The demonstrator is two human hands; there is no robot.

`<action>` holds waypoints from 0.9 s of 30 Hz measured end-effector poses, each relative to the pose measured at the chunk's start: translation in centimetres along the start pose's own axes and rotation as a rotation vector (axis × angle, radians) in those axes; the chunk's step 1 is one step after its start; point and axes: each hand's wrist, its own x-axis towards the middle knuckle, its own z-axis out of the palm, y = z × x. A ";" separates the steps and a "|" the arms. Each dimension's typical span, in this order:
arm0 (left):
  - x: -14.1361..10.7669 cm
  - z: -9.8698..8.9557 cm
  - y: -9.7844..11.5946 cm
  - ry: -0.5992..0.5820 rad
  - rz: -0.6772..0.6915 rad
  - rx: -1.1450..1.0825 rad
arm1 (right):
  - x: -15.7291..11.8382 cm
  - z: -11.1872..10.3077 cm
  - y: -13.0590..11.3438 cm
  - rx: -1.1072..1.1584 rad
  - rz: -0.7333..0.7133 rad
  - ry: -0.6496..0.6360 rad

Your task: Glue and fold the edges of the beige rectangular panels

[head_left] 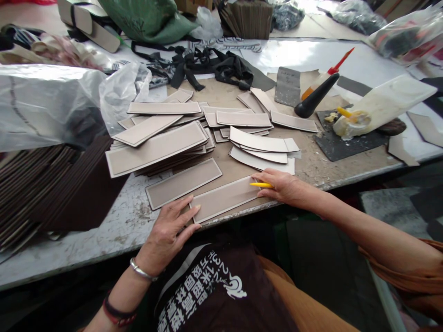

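Note:
A beige rectangular strip with a pale border point(223, 200) lies at the table's front edge. My left hand point(169, 226) rests on its left end, fingers spread. At the other end, my right hand point(282, 186) is closed round a small yellow pointed tool point(261, 185), its fingers also touching the strip. What kind of tool it is I cannot make out. Just behind lies another bordered strip point(183, 183). A pile of similar strips point(157, 147) is further back on the left, and several curved pale strips point(261, 140) lie beyond my right hand.
Dark brown panels point(79, 184) are stacked at left beside clear plastic bags point(44, 106). Black fabric strips point(207, 64) lie at the back. To the right are a black cone-shaped tool point(316, 97), a red-tipped bottle point(341, 60) and a white glue-smeared container point(384, 106).

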 end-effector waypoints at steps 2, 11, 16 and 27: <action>0.0 0.0 0.0 0.001 0.003 0.002 | 0.0 0.1 0.0 0.004 0.002 0.003; 0.0 0.0 -0.1 0.017 -0.001 -0.003 | 0.3 -1.7 -1.2 -0.069 0.288 0.063; 0.1 0.0 0.0 0.037 0.002 -0.009 | 1.1 -2.2 -2.3 0.420 0.608 -0.125; 0.1 0.0 -0.1 0.008 0.028 0.001 | 0.8 -0.7 -1.1 0.947 0.698 -0.118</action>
